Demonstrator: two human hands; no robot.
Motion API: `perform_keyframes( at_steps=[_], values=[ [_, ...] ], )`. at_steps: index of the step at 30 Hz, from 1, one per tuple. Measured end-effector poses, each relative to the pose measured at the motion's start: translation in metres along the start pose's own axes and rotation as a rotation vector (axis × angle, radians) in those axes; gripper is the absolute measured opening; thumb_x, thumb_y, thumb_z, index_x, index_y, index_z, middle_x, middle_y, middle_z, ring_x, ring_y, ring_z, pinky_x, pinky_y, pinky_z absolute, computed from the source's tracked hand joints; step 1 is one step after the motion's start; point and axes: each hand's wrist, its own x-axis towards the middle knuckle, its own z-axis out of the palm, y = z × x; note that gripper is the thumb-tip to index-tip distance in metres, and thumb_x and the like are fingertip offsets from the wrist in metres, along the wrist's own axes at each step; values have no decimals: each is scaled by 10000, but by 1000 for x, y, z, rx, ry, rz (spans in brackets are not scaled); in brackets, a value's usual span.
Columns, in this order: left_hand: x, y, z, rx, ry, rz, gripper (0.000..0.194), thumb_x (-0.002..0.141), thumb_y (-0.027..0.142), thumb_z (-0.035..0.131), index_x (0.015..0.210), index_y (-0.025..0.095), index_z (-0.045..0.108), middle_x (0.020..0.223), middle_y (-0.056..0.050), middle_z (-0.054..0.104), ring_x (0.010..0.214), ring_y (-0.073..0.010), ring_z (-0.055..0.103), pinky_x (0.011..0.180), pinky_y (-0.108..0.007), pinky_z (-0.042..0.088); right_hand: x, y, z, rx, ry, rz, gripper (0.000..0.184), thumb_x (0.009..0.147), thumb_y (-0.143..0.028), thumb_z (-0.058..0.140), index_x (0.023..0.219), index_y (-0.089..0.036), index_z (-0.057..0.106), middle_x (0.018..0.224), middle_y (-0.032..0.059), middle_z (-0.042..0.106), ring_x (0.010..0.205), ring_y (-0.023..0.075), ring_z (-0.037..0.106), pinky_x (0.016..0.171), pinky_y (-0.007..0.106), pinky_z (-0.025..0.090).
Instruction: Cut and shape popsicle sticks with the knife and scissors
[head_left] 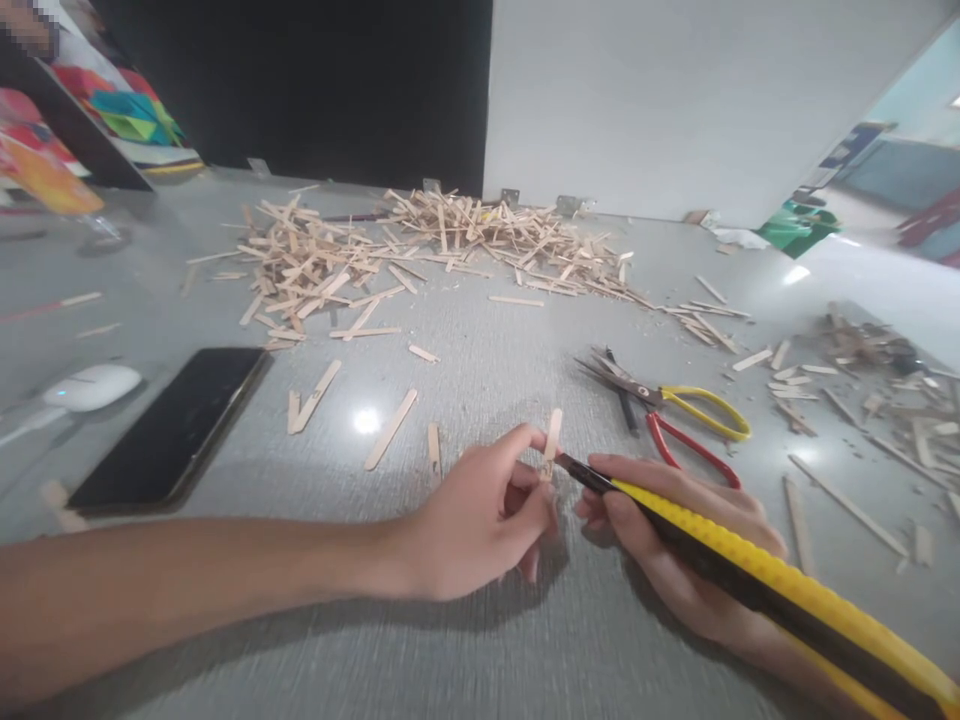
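My left hand pinches a short wooden craft stick upright between thumb and fingers, its rounded end pointing up. My right hand is wrapped round a yellow and black utility knife. The knife's tip meets the lower part of the stick, close to my left fingers; exactly how the blade touches the wood is too small to tell. Beyond my right hand lie scissors with one yellow and one red handle, their blades parted. A thin dark tool lies under them. Several loose sticks rest beyond my left wrist.
Heaped craft sticks spread along the back of the grey table, before a black and white panel. A phone and a white mouse-shaped device lie left. Wood scraps litter the right side.
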Motion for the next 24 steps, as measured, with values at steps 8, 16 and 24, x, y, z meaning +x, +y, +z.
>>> perform_keyframes(
  at_steps=[8, 16, 24],
  values=[
    [1, 1, 0, -25, -5, -1, 127, 1067, 361, 474, 1098, 255, 412, 803, 32, 648, 524, -101, 625, 388, -148, 405, -1, 0, -1, 9, -48, 19, 245, 992, -174, 639, 1189, -306, 702, 853, -38, 816, 631, 119, 772, 618, 213, 596],
    [2, 0, -1, 8, -22, 16, 103, 1078, 340, 451, 1111, 253, 406, 808, 28, 661, 542, -102, 635, 415, -152, 422, 5, -4, 2, -9, -10, -40, 216, 965, -134, 648, 1131, -250, 724, 808, -32, 815, 631, 102, 766, 644, 174, 596],
    [1, -5, 1, 132, 1, 84, 93, 1085, 329, 446, 1063, 255, 392, 780, 27, 654, 552, -101, 615, 456, -162, 393, -2, 4, 9, -33, 36, -206, 355, 932, -51, 647, 1235, -230, 697, 842, 9, 771, 636, 111, 736, 594, 202, 592]
  ],
)
